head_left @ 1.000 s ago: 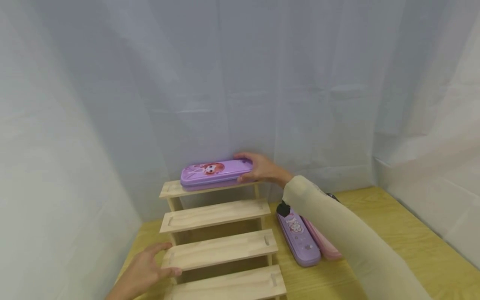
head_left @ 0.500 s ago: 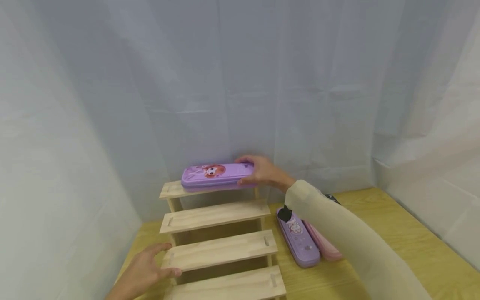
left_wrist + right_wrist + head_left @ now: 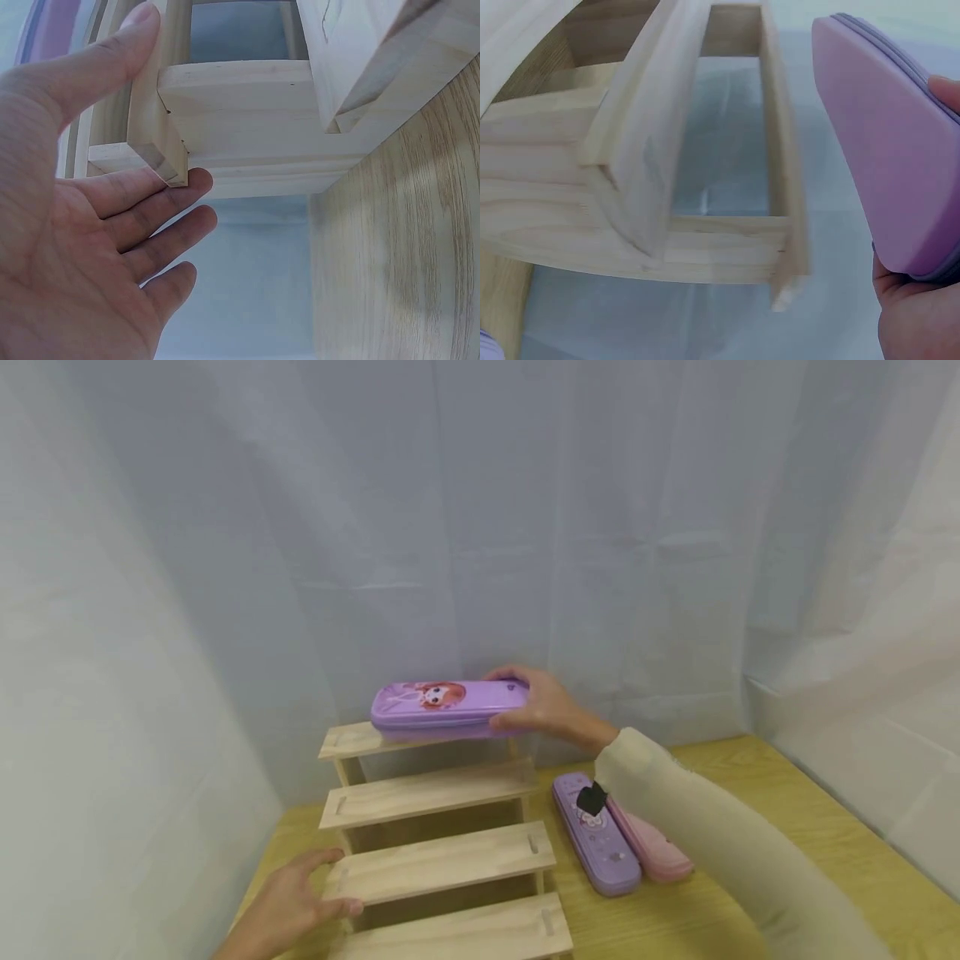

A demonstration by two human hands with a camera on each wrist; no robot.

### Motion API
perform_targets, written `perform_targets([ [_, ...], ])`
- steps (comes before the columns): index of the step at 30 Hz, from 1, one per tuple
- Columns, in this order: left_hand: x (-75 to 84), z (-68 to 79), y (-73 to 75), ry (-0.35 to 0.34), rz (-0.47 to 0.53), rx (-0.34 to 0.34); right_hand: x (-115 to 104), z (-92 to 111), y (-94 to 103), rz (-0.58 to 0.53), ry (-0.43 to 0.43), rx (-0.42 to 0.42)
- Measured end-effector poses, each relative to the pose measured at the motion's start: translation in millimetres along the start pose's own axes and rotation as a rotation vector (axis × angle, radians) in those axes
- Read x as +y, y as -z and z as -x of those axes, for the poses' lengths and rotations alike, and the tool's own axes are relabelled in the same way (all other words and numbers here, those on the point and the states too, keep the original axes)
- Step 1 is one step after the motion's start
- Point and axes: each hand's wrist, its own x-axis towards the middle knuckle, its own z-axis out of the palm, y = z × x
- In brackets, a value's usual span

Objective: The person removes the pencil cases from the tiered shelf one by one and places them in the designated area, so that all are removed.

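Observation:
My right hand [image 3: 553, 708] grips the right end of a purple pencil case [image 3: 480, 697] printed with a red-haired cartoon girl. Seen from the right wrist, the case's plain lilac underside [image 3: 889, 142] is lifted away from the stepped wooden rack [image 3: 641, 150]. In the head view it overlaps the top tier [image 3: 348, 740]. My left hand [image 3: 281, 906] holds the left end of a lower tier [image 3: 442, 864]. From the left wrist, the thumb [image 3: 112, 64] lies on one side of that board and the fingertips [image 3: 196, 182] on the other.
On the wood-grain table [image 3: 750, 802], right of the rack, lie a second purple pencil case [image 3: 600, 852] and a pink one [image 3: 656, 847], partly behind my right sleeve [image 3: 712, 827]. Pale curtains [image 3: 495, 527] hang behind and at both sides.
My right hand has moved to the right with the purple pencil case, which now hangs off the rack's surface. More of the pink case shows. My left hand stays in place.

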Motion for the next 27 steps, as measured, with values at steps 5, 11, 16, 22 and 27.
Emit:
perform_targets([
  [5, 0.6, -1.1, 0.6, 0.002, 0.000, -0.007, -13, 15, 17.3, 0.002, 0.016, 0.046],
  [11, 0.4, -2.6, 1.1, 0.014, 0.013, -0.014, -17, 32, 40.6, 0.008, 0.012, 0.129],
  [16, -0.6, -3.3, 1.6, 0.014, -0.002, -0.016, -15, 45, 60.7, 0.037, -0.014, 0.192],
  [22, -2.7, -1.9, 2.0, 0.020, -0.012, -0.019, -14, 60, 77.1, 0.034, -0.038, 0.275],
  [27, -3.6, -1.2, 3.7, 0.028, -0.020, -0.020, -9, 68, 83.5, 0.057, -0.044, 0.332],
])
